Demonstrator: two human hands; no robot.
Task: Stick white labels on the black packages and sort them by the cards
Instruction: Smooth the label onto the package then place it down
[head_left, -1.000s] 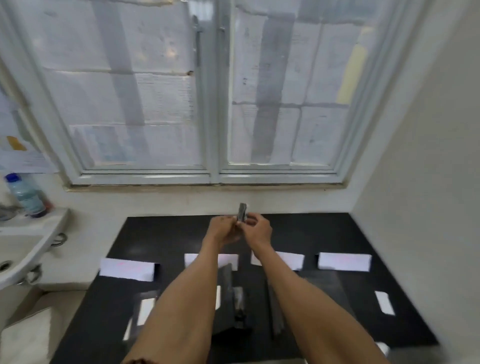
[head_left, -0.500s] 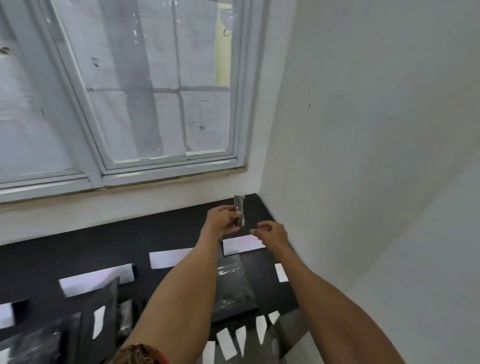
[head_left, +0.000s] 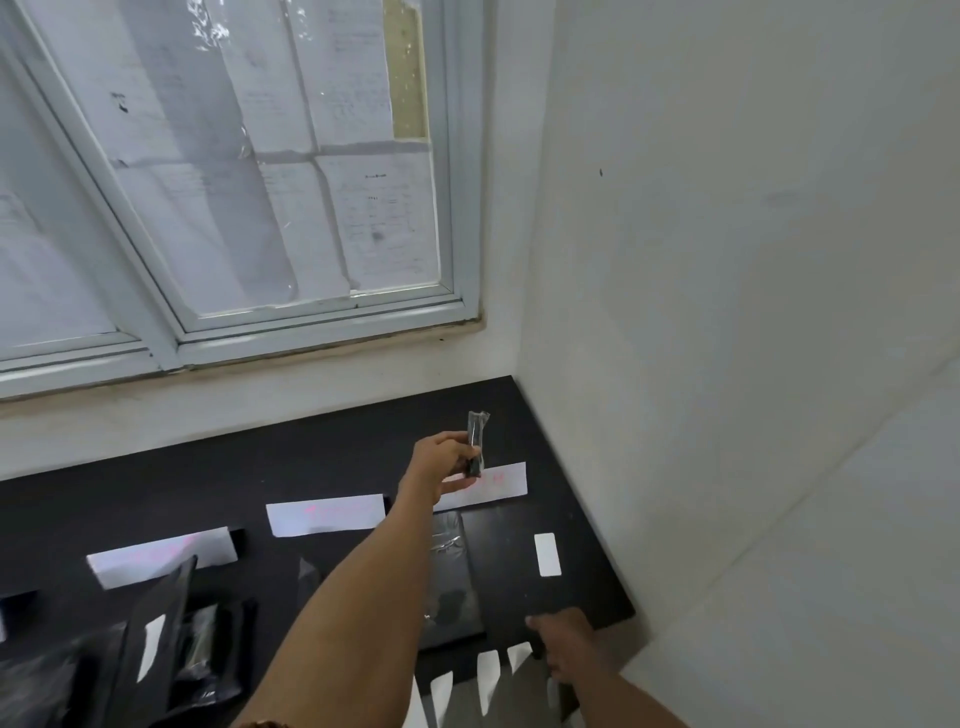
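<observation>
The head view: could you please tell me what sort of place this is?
Probably a packing and sorting bench in a room corner: a black counter under a paper-covered window, a row of white cards on it, black packages and loose white labels, one small package in the left hand.

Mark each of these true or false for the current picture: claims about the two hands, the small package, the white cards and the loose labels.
1. The left hand holds a small package up above the table. True.
2. The right hand also grips that package. False: it is low at the table's near edge, by the loose labels.
3. At least three white cards lie in a row on the table. True.
4. The left hand is raised over the leftmost card. False: it is at the card nearest the right wall.
</observation>
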